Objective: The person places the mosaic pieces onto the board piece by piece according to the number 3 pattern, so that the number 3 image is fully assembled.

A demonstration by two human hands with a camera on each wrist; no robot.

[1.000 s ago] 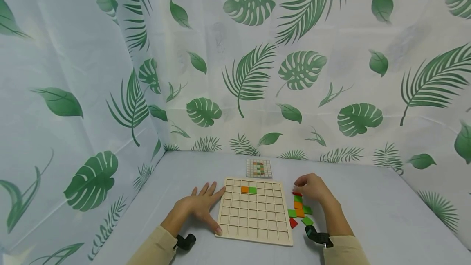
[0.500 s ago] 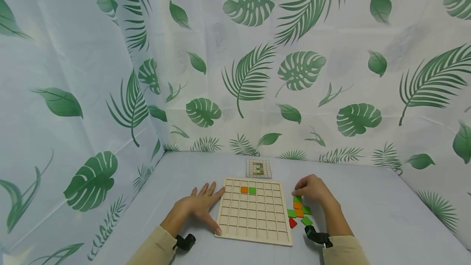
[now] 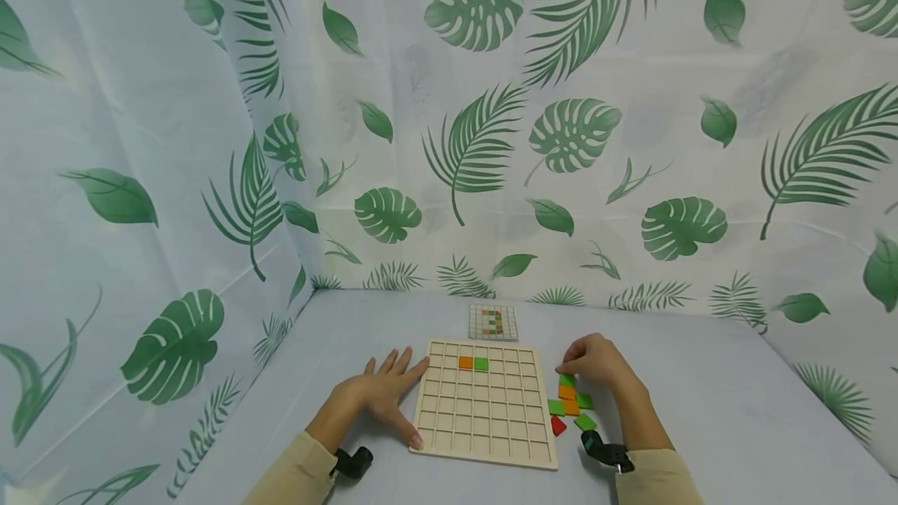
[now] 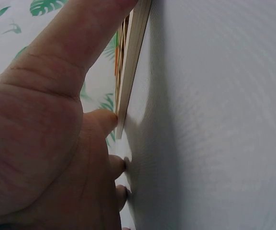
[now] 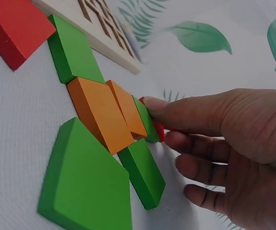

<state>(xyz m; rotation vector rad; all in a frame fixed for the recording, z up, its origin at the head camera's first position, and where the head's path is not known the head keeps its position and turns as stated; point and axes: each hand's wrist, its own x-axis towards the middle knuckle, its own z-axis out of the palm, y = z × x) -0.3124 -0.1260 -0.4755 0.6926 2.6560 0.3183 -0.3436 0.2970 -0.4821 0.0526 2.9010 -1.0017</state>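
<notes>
My left hand (image 3: 382,394) rests at the left edge of a wooden grid board (image 3: 484,415), fingers spread, thumb on the near corner and index fingertip at the edge farther up. In the board's upper rows lie an orange tile (image 3: 466,362) and a green tile (image 3: 481,364), side by side. Right of the board, my right hand (image 3: 596,358) pinches a red tile (image 5: 161,132) at the far end of a cluster of loose tiles. Thumb and fingers cover most of that tile; a green tile (image 5: 146,122) touches it.
Loose orange tiles (image 5: 99,111), green tiles (image 5: 87,182) and another red tile (image 3: 558,425) lie between the board and my right wrist. Behind the board is a small pattern card (image 3: 493,322). A leaf-printed cloth (image 3: 491,178) hangs beyond the white table (image 3: 744,404).
My right hand has lowered slightly toward the near side, and its fingers now hide the red tile from the head view. My left hand and the board have stayed put.
</notes>
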